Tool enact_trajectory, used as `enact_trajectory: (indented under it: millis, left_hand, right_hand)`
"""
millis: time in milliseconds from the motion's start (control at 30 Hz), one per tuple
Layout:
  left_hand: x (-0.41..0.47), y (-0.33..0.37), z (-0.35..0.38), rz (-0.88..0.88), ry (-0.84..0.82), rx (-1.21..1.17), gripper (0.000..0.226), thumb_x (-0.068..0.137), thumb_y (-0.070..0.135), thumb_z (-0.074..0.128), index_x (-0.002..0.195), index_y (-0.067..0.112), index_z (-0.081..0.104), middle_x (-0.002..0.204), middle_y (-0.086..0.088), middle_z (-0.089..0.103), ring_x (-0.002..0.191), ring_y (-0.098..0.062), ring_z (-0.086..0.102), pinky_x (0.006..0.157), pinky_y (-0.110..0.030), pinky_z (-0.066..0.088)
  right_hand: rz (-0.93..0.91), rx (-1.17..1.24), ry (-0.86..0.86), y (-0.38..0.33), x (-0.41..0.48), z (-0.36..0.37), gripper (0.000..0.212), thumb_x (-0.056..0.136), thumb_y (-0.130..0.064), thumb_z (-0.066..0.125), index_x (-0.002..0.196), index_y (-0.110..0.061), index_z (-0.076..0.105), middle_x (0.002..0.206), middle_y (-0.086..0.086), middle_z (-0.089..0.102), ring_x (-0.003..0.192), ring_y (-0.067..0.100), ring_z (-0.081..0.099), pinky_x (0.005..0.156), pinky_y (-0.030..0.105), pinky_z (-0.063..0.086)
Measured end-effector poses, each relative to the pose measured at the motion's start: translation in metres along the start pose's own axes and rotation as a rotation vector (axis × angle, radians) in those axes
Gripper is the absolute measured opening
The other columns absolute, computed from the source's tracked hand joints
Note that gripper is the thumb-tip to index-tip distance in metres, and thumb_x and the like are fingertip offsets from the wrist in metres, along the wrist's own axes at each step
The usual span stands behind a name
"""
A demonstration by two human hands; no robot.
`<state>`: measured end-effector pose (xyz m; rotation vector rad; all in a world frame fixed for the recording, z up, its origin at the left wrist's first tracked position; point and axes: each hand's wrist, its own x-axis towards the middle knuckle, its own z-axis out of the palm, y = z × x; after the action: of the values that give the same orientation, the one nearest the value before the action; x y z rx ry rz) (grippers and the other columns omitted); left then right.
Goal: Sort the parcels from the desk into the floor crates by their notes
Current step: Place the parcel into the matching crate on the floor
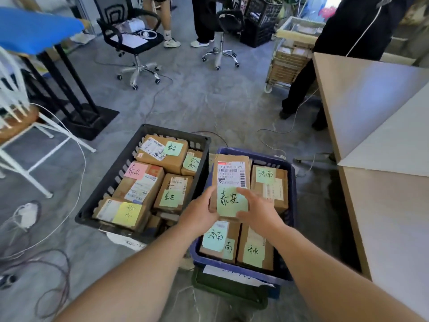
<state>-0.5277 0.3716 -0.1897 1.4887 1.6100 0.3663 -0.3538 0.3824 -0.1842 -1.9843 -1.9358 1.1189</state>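
Observation:
A brown cardboard parcel (pixel 232 175) with a white shipping label and a green handwritten note is held up between both hands, above the blue crate (pixel 291 173). My left hand (pixel 199 211) grips its left lower edge. My right hand (pixel 257 209) holds its right lower edge, fingers curled over the note. The blue crate holds several parcels with green notes. To its left the black crate (pixel 116 180) holds several parcels with green, pink and yellow notes.
A pale desk (pixel 380 126) fills the right side. White cables (pixel 76 182) trail over the grey floor at left. A white chair frame (pixel 34 135), office chairs (pixel 137 40) and people's legs stand further back. A wire cart (pixel 287 56) stands by the desk.

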Motion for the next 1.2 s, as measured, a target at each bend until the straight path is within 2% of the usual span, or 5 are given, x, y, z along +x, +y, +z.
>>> enact_trajectory:
  millis: [200, 433, 600, 833, 1200]
  left_hand:
    - [0.01, -0.054, -0.04, -0.021, -0.011, -0.024, 0.075, 0.09, 0.021, 0.066, 0.148, 0.041, 0.023, 0.134, 0.012, 0.057, 0.114, -0.012, 0.057, 0.089, -0.029, 0.05]
    - [0.035, -0.133, -0.107, -0.025, -0.09, 0.075, 0.078, 0.091, 0.02, 0.062, 0.149, 0.044, 0.017, 0.134, 0.008, 0.056, 0.098, -0.022, 0.063, 0.062, -0.023, 0.045]
    - [0.055, -0.19, -0.136, -0.061, -0.153, 0.101, 0.081, 0.09, 0.013, 0.061, 0.148, 0.046, 0.015, 0.136, 0.009, 0.054, 0.098, -0.013, 0.062, 0.079, -0.034, 0.056]
    - [0.083, -0.229, -0.131, -0.053, -0.181, 0.129, 0.08, 0.092, 0.011, 0.059, 0.151, 0.04, 0.014, 0.143, 0.01, 0.048, 0.121, -0.011, 0.053, 0.093, -0.026, 0.05]
    - [0.16, -0.253, -0.119, -0.072, -0.196, 0.322, 0.081, 0.092, 0.018, 0.06, 0.152, 0.04, 0.009, 0.135, 0.006, 0.053, 0.117, -0.017, 0.053, 0.091, -0.035, 0.05]
  right_hand:
    - [0.018, -0.074, -0.038, -0.046, 0.026, 0.045, 0.069, 0.092, -0.017, 0.061, 0.148, -0.036, 0.026, 0.135, 0.005, 0.05, 0.095, 0.016, 0.059, 0.074, 0.027, 0.056]
    - [0.119, -0.029, -0.061, -0.11, 0.06, 0.121, 0.067, 0.093, -0.017, 0.057, 0.148, -0.039, 0.025, 0.13, 0.007, 0.048, 0.099, 0.021, 0.057, 0.074, 0.03, 0.056]
    - [0.16, -0.009, -0.085, -0.139, 0.086, 0.173, 0.067, 0.093, -0.016, 0.055, 0.148, -0.041, 0.025, 0.126, 0.004, 0.046, 0.086, 0.016, 0.056, 0.062, 0.02, 0.047]
    - [0.233, 0.002, -0.119, -0.14, 0.115, 0.211, 0.067, 0.095, -0.013, 0.05, 0.151, -0.038, 0.02, 0.128, 0.004, 0.044, 0.098, 0.017, 0.059, 0.079, 0.027, 0.056]
    - [0.266, -0.026, -0.146, -0.117, 0.193, 0.235, 0.066, 0.097, -0.007, 0.044, 0.153, -0.031, 0.018, 0.136, 0.008, 0.041, 0.111, 0.021, 0.056, 0.086, 0.027, 0.053]
